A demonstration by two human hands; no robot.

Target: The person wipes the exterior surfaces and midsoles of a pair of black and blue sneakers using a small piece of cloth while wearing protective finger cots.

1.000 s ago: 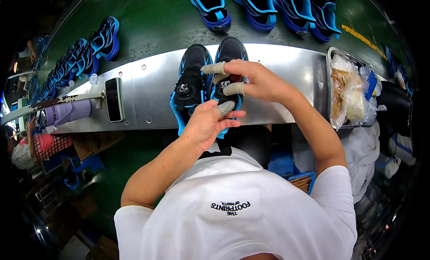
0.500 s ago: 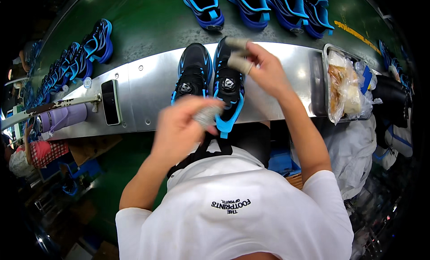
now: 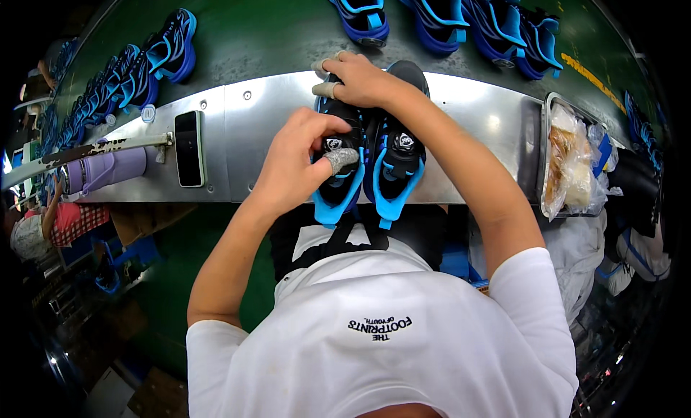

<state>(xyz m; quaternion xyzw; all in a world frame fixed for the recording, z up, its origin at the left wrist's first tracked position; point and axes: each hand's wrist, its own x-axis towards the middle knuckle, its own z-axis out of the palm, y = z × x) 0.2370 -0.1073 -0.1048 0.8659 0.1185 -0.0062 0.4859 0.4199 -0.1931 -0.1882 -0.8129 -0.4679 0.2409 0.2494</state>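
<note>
Two black-and-blue shoes, a left shoe (image 3: 350, 180) and a right shoe (image 3: 398, 159), are standing side by side on the steel tabletop (image 3: 237, 133), heels facing its near edge and toes pointing far. The left hand (image 3: 299, 153) is bending over the left shoe from the left, its grey-wrapped thumb and its index finger curving around the round dial (image 3: 333, 143); that grip is staying loosely parted, though I cannot tell whether it is pinching the dial. The right hand (image 3: 356, 79) is lying across the left shoe's toe, fingers spreading and pale wraps covering some tips — whether this grip is clasping the toe I cannot tell. The right forearm (image 3: 439, 123) is passing above the front of the right shoe. To the left, a phone (image 3: 189, 149) is lying near a purple bottle (image 3: 115, 167); to the right, a metal tray (image 3: 545, 155) is holding plastic bags (image 3: 572, 166). On the far green surface (image 3: 266, 36), more shoes (image 3: 440, 42) are standing in rows.
</note>
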